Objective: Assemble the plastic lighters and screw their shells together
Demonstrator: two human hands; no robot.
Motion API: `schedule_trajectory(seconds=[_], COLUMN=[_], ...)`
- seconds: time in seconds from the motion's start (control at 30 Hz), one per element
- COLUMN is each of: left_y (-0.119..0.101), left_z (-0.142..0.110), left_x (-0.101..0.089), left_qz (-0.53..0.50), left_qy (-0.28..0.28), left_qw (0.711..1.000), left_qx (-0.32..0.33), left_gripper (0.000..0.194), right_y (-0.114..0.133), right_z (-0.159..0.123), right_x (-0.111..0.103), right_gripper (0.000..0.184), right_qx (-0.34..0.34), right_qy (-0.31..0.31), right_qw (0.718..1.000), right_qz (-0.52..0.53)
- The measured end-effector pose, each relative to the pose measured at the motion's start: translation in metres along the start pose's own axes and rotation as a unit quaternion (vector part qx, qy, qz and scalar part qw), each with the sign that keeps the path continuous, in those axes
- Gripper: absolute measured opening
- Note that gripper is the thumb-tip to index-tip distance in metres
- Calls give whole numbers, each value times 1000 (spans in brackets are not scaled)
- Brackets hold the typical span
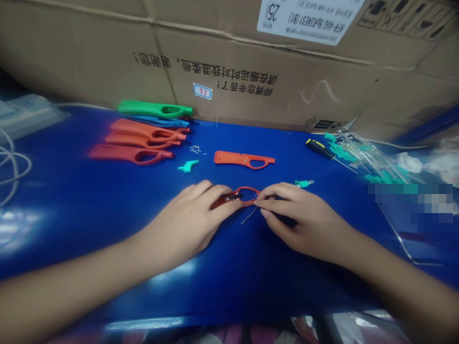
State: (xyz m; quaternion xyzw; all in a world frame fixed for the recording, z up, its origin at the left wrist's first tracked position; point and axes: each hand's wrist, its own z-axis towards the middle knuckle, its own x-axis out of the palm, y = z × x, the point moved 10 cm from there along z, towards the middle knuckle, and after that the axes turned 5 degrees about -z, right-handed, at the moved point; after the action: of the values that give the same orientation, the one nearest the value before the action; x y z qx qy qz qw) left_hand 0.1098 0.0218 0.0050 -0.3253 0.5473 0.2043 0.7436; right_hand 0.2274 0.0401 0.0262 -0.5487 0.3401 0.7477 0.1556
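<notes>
On the blue table point(89, 205), my left hand point(190, 222) and my right hand point(301, 217) both close on one orange plastic handle shell point(247, 193) with a ring-shaped loop. My left fingers pinch its left end, where a small dark part shows. My right fingertips pinch its right side, and a thin grey wire point(248, 216) sticks out below. A second orange shell half point(244, 159) lies flat just beyond. A small teal trigger piece point(188, 166) lies to its left, another teal piece point(304, 183) by my right hand.
Several finished handles, orange point(132, 154), blue and green point(154, 109), lie in a row at back left. A large cardboard box point(251, 62) walls off the rear. A screwdriver point(319, 148) and a clear bag of teal parts point(362, 160) lie at right. White cables point(10, 167) sit at left.
</notes>
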Motion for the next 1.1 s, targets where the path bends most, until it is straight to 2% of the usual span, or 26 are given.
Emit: schedule_trajectory(seconds=[0.47, 0.73, 1.1], left_y=[0, 1, 1], left_z=[0, 0, 1], left_x=[-3, -2, -2], left_qz=[-27, -37, -41], left_qy=[-9, -12, -14], left_qw=[1000, 999, 999], left_qx=[0, -3, -3], left_gripper=[43, 41, 39], right_y=[-1, -2, -3], right_z=[1, 1, 0], right_x=[6, 0, 2], right_gripper=[24, 24, 25], right_qx=[-1, 0, 15], right_qy=[10, -10, -5], right_qw=[1000, 1000, 1000], right_qz=[-26, -20, -25])
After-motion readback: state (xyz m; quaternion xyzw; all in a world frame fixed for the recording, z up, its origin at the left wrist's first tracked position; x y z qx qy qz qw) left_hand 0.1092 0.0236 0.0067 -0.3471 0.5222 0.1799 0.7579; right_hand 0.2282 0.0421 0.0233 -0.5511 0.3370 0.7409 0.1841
